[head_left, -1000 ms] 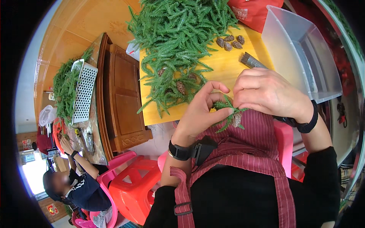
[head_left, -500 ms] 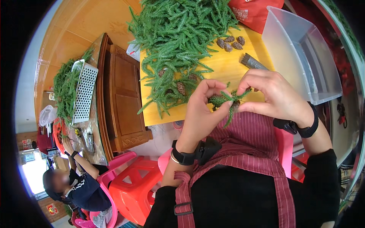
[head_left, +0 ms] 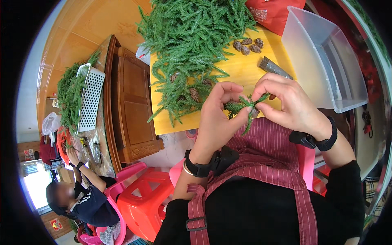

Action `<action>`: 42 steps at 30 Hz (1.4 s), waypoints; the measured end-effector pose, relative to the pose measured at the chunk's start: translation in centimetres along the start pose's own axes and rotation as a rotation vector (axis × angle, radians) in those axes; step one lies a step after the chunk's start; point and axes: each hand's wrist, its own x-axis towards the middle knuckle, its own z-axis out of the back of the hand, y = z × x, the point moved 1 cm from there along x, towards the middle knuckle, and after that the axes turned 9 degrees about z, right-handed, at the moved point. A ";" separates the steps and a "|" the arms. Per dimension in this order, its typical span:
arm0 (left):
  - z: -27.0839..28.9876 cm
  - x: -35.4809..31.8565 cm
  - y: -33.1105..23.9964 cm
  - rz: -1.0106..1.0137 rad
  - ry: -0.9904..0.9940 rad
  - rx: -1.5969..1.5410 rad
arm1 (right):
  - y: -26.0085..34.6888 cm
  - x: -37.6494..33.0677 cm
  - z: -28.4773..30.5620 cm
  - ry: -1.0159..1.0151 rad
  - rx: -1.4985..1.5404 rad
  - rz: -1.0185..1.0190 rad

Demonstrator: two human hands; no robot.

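Both hands meet just off the near edge of the yellow tabletop (head_left: 245, 73), over the person's striped apron (head_left: 265, 151). The left hand (head_left: 216, 118) pinches the stem end of a small green sprig (head_left: 241, 107) between thumb and curled fingers, and the right hand (head_left: 290, 104) grips the sprig's other end with thumb and forefinger, where a small pine cone (head_left: 255, 112) sits against the needles (whether it is fastened to them cannot be told). The sprig thus hangs between the two hands, above the lap rather than on the board. On the tabletop, a heap of green sprigs (head_left: 192, 36) fills the far left part, with a few cones lying in it; four loose pine cones (head_left: 248, 45) lie near the far edge, a grey brush-like tool (head_left: 273, 67) lies just beyond the right hand, and a clear plastic tub (head_left: 326, 61) stands at the right edge.
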 end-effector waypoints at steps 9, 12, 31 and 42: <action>-0.5 -0.2 1.9 0.050 0.084 -0.126 | -0.9 -0.3 -0.7 -0.068 0.124 -0.177; -0.7 -0.3 2.2 -0.157 0.048 0.163 | -1.0 -0.4 -0.8 -0.073 0.154 -0.219; -1.8 -0.9 0.9 -0.493 -0.260 0.352 | 0.4 -0.3 0.0 -0.164 0.265 -0.263; -1.1 -1.1 0.7 -0.639 -0.281 0.430 | 0.5 -0.5 -0.2 -0.211 0.179 -0.077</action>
